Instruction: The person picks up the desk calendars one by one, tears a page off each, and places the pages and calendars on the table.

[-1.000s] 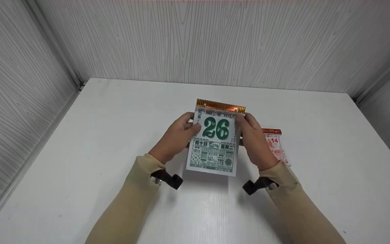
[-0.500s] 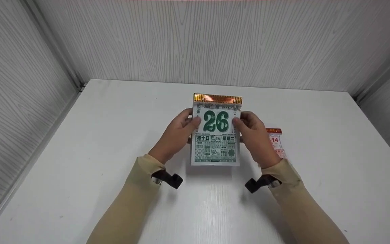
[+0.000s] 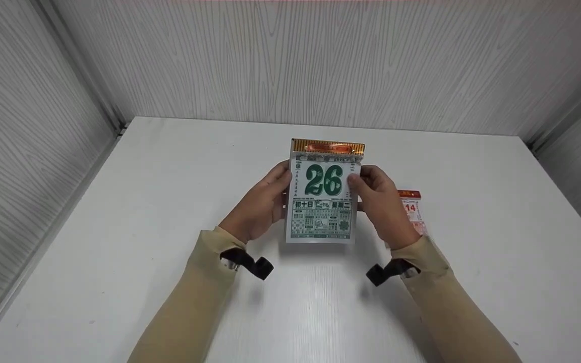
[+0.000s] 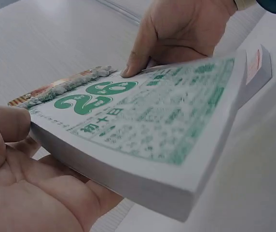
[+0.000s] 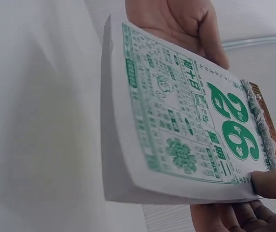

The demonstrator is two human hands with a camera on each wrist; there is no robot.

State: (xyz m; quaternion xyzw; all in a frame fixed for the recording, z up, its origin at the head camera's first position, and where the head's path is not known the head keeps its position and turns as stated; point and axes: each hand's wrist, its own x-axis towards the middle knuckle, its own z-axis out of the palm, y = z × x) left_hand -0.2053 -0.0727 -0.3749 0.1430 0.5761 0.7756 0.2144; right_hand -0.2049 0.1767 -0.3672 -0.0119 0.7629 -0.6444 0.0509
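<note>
A thick tear-off calendar (image 3: 323,201) with a large green 26 is held up above the table, its gold-and-red header strip (image 3: 328,147) at the far end. On its left side my left hand (image 3: 263,201) holds it, thumb along the side edge and fingers underneath, as the left wrist view shows. My right hand (image 3: 381,204) grips the opposite side, its thumb (image 5: 268,184) pressing on the front page beside the 26 and its fingers behind. Ragged torn paper (image 5: 259,121) lines the page tops below the header. The calendar's back is hidden.
A smaller calendar (image 3: 414,214) with a red header and a red 14 lies on the white table (image 3: 144,212), partly hidden behind my right hand and wrist. Wood-grained panels (image 3: 280,60) rise at the back and both sides.
The calendar has straightened from a slight tilt and shifted a little away from me. My left thumb has slid off the front page to the side edge; my right thumb has moved slightly down the page.
</note>
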